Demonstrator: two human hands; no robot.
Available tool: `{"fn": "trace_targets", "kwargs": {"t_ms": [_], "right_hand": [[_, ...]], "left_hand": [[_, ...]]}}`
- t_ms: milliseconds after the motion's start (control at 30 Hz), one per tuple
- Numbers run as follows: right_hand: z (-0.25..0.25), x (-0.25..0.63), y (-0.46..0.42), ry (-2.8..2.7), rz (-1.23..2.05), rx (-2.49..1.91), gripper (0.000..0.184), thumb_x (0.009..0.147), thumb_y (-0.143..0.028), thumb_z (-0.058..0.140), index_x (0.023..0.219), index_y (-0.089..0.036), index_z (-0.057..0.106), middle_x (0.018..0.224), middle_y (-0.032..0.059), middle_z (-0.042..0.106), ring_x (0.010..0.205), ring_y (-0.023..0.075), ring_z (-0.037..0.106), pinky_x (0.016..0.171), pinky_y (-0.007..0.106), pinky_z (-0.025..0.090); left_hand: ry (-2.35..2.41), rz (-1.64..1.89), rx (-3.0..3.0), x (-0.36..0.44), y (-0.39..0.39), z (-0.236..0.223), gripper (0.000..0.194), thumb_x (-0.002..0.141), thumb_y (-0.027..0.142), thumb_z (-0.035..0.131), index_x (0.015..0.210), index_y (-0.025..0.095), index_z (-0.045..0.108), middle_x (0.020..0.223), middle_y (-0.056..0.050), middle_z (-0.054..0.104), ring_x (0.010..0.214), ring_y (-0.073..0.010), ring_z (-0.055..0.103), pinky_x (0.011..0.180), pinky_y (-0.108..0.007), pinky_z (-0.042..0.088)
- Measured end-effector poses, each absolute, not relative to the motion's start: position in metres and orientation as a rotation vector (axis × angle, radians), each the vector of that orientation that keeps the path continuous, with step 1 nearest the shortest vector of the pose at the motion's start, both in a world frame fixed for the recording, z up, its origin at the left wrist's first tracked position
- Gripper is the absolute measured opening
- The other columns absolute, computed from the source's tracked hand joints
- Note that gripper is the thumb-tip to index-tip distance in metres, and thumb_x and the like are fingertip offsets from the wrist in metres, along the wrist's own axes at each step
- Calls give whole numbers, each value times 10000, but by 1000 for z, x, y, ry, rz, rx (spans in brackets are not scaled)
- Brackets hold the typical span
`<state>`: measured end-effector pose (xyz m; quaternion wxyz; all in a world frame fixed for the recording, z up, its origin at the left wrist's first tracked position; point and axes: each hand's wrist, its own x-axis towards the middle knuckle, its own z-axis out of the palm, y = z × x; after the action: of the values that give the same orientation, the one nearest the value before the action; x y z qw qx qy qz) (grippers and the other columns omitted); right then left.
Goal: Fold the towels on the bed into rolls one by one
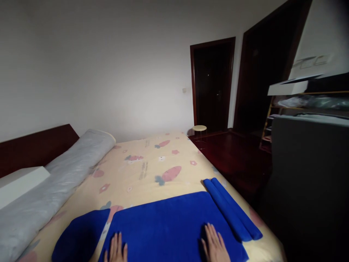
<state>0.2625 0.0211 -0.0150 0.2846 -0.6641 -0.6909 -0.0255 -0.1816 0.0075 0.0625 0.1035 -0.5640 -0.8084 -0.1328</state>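
"What are the hands doing?"

"The left hand (116, 250) and right hand (216, 247) are spreading open, palms down, over the near part of the blue cloth (163, 225), holding nothing."

"And around the cloth?"

"It's lying on the bed (141, 182). A rounded blue piece (79, 236) is sitting just left of the cloth, and two blue rolls (231, 209) are lying along its right side. Beyond it, a stool (199, 128) is standing before a dark door (212, 87)."
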Motion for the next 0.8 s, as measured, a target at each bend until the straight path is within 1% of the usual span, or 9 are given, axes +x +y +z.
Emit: {"fn": "trace_targets", "kwargs": {"t_ms": [100, 200, 267, 367, 467, 533, 667, 767, 800], "right_hand": [[-5, 202, 26, -1980, 96, -1636, 546, 943, -446, 385, 1425, -200, 447, 1488, 98, 395, 1359, 298, 389, 1091, 487, 390], [6, 156, 33, -2119, 267, -1534, 528, 932, -290, 365, 1456, -226, 386, 1512, 59, 340, 1381, 267, 349, 1111, 461, 370], [12, 144, 35, -2191, 377, -1523, 549, 909, -243, 368, 1458, -229, 375, 1514, 51, 327, 1390, 262, 333, 1120, 463, 355], [17, 151, 33, -2237, 443, -1530, 531, 931, -334, 367, 1454, -241, 373, 1520, 46, 313, 1403, 271, 310, 1138, 488, 312], [14, 173, 29, -2173, 376, -1600, 548, 955, -470, 319, 1455, -251, 369, 1528, 42, 308, 1406, 272, 309, 1145, 499, 288], [8, 194, 26, -2072, 298, -1712, 568, 949, -513, 309, 1444, -248, 397, 1520, 51, 339, 1395, 277, 337, 1135, 502, 298], [-7, 255, 17, -1871, 70, -1933, 610, 914, -532, 316, 1437, -235, 421, 1516, 65, 367, 1391, 286, 347, 1133, 531, 258], [-13, 301, 6, -1760, -55, -2046, 650, 894, -538, 287, 1437, -209, 426, 1512, 79, 381, 1396, 288, 339, 1124, 544, 244], [-13, 312, 3, -1742, -76, -2065, 656, 890, -539, 273, 1433, -207, 433, 1508, 81, 390, 1392, 287, 347, 1118, 542, 253]], "left_hand": [[-2266, -270, -1938, -111, 26, 59, 635, 853, 280, 310, 1462, 344, 143, 1524, 50, 335, 1444, -193, 168, 1183, -462, 189], [-2273, -207, -2242, -34, 36, 39, 706, 790, 167, 331, 1449, 332, 139, 1546, 83, 216, 1440, -169, 163, 1195, -397, 189], [-2249, -222, -2464, 3, 35, 21, 673, 806, 206, 343, 1446, 328, 173, 1544, 90, 207, 1436, -175, 188, 1199, -373, 206], [-2260, -367, -2501, 26, 27, 2, 579, 876, 269, 279, 1445, 331, 190, 1539, 92, 232, 1428, -192, 232, 1206, -418, 217], [-2222, -455, -2446, 18, 22, 2, 542, 906, 354, 295, 1438, 413, 210, 1538, 139, 233, 1426, -206, 249, 1203, -451, 231], [-2268, -421, -2365, 2, 22, 6, 530, 913, 408, 291, 1439, 427, 225, 1541, 134, 239, 1429, -205, 248, 1193, -465, 240], [-2486, -317, -2041, -58, 24, 13, 567, 918, 461, 214, 1466, 323, 257, 1566, 22, 236, 1441, -230, 235, 1164, -546, 225], [-2611, -441, -1462, -115, 18, 16, 587, 876, 502, 278, 1425, 328, 389, 1502, -35, 412, 1384, -265, 366, 1064, -549, 366], [-2609, -473, -1348, -131, 15, 17, 600, 862, 515, 307, 1427, 331, 387, 1495, -50, 431, 1386, -299, 356, 1036, -585, 368]]}}
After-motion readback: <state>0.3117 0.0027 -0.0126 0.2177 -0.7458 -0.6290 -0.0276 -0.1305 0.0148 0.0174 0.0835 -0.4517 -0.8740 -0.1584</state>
